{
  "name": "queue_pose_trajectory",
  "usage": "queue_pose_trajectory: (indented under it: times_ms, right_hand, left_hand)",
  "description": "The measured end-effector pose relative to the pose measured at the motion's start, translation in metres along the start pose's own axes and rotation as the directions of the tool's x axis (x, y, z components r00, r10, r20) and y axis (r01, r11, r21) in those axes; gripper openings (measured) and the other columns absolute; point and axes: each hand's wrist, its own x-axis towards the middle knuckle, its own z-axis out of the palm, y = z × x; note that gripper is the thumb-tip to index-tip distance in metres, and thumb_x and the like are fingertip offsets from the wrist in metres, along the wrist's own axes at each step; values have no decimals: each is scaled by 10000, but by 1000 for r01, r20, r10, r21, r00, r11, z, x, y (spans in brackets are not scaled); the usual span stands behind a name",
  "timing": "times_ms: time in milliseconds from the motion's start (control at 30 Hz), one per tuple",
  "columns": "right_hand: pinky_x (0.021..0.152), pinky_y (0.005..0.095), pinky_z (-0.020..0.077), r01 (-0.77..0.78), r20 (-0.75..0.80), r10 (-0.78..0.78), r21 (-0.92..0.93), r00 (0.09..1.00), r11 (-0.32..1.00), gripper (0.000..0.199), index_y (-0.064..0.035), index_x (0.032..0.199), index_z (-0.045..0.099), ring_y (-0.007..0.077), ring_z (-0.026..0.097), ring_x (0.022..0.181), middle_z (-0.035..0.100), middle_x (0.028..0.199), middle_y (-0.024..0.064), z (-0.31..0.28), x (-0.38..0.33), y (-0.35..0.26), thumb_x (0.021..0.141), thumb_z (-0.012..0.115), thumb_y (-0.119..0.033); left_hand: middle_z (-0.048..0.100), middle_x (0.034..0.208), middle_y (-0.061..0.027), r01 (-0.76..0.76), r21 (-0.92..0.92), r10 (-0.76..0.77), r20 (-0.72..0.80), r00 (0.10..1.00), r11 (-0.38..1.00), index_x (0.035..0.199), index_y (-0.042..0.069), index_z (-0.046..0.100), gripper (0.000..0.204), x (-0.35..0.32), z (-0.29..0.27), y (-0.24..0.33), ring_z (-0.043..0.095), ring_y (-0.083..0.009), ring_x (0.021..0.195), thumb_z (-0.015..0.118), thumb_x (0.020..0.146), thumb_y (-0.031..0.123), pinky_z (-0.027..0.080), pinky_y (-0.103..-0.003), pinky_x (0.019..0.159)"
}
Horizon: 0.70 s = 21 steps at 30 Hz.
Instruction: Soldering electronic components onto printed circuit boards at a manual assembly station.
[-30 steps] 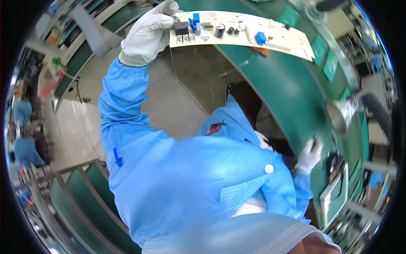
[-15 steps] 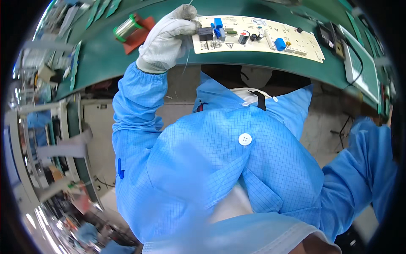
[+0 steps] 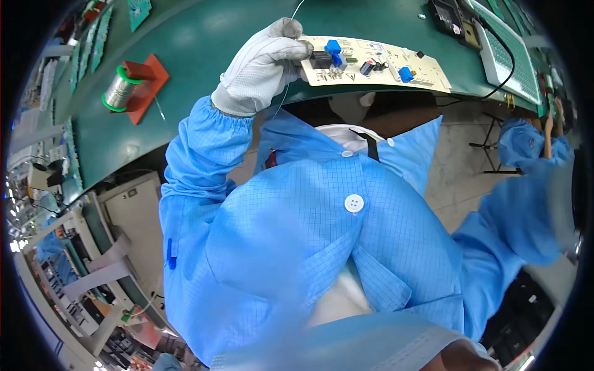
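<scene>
My left hand (image 3: 260, 65), in a white-grey glove, is closed at the left end of a long cream circuit board (image 3: 390, 62). Its thumb and fingers pinch that end, and a thin wire (image 3: 299, 8) runs through the same grip, sticking out above and hanging below. Blue blocks, a dark block and small cylinders stand on the board's upper face, and its lower edge lies along the bench's near edge. My right hand (image 3: 562, 207) is a pale blur at the far right, away from the board; its fingers cannot be made out.
A solder wire spool (image 3: 120, 93) with green rims sits on a red stand (image 3: 150, 86) at the left of the green bench (image 3: 198, 37). At the right are a black device (image 3: 453, 21) with a cable and a white-framed tray (image 3: 510, 55). Another person's blue sleeve (image 3: 523, 142) shows beyond.
The whole view has shifted, with the spool now further left and lower. My left hand and the board have moved right, away from the spool. My right arm has swung and blurred.
</scene>
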Motion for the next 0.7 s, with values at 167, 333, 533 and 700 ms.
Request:
queue_pose_trajectory:
  times_ms: [167, 333, 533, 700]
  right_hand:
    - [684, 357, 554, 95, 319, -39, -164, 947, 982, 223, -55, 1072, 719, 267, 696, 812, 716, 978, 108, 93, -37, 68, 882, 766, -162]
    - [693, 363, 534, 59, 337, 7, -186, 941, 981, 244, -113, 1055, 708, 256, 673, 767, 694, 905, 60, 113, -58, 91, 847, 799, -203]
    - [647, 358, 513, 242, 357, -141, -257, 923, 936, 219, -123, 972, 684, 232, 654, 724, 674, 844, 31, 122, -40, 96, 813, 814, -196]
    - [612, 367, 510, 191, 331, -123, -181, 935, 965, 159, -113, 883, 661, 256, 631, 664, 628, 750, 37, 128, -34, 97, 813, 792, -169]
  left_hand:
    - [613, 1023, -88, -64, 221, 107, -190, 976, 973, 1178, 39, 516, 273, 2, 10, -18, 682, -190, 940, 657, 944, 49, 582, -293, 829]
    - [599, 882, -63, 48, 151, 12, -374, 927, 987, 1064, 45, 479, 287, 3, 19, -17, 641, -164, 792, 680, 859, 57, 560, -318, 745]
    - [593, 1064, -109, 21, 113, 23, -370, 929, 993, 1103, 29, 456, 328, 4, 27, -11, 645, -167, 891, 682, 869, 72, 559, -285, 720]
    - [513, 1283, -168, -30, 176, 97, -383, 918, 984, 1151, 15, 441, 385, 9, 37, -10, 634, -206, 1036, 688, 860, 58, 571, -307, 734]
